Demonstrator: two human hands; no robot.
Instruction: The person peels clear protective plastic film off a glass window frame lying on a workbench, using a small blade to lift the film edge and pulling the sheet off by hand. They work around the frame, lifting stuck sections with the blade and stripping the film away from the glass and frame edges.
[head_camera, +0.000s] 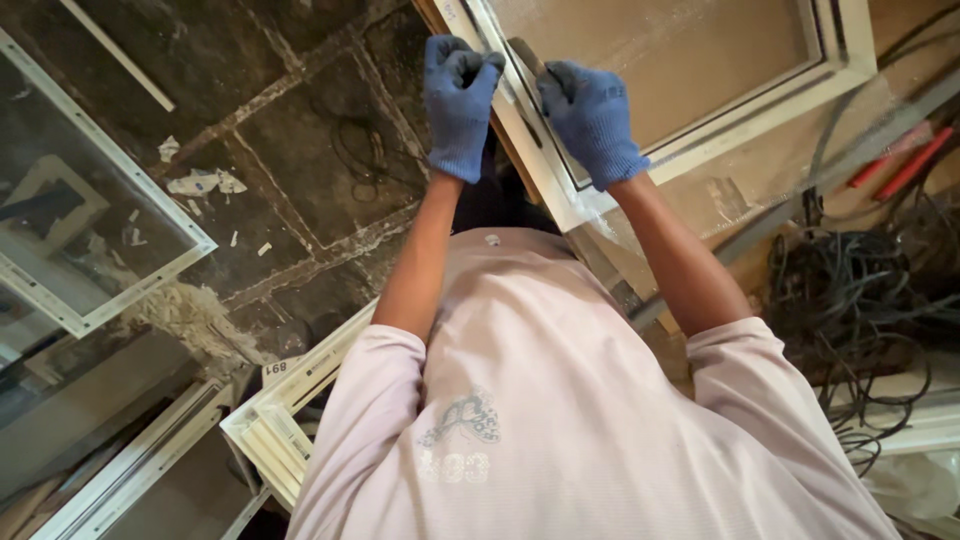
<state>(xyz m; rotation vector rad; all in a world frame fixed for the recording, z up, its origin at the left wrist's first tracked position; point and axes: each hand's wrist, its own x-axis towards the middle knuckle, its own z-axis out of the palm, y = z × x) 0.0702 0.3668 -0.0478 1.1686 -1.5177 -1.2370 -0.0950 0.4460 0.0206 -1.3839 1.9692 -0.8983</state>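
Both gloved grips closed, left hand (460, 105) fisted beside white window frame (700, 135), right hand (592, 122) seemingly holding it

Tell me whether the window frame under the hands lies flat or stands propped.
Cannot tell for sure. The window frame appears tilted over a wooden edge, both gloved hands, left hand and right hand, gripping its white side rail.

Soft, even light falls from above with no hard shadows; the dark tiled floor (300, 150) stays dim while the pale shirt (560, 400) reads bright and slightly washed out. The glass pane (660, 60) looks hazy and faintly glaring. Straight edges bow toward the corners, and fine detail is soft and smeared throughout.
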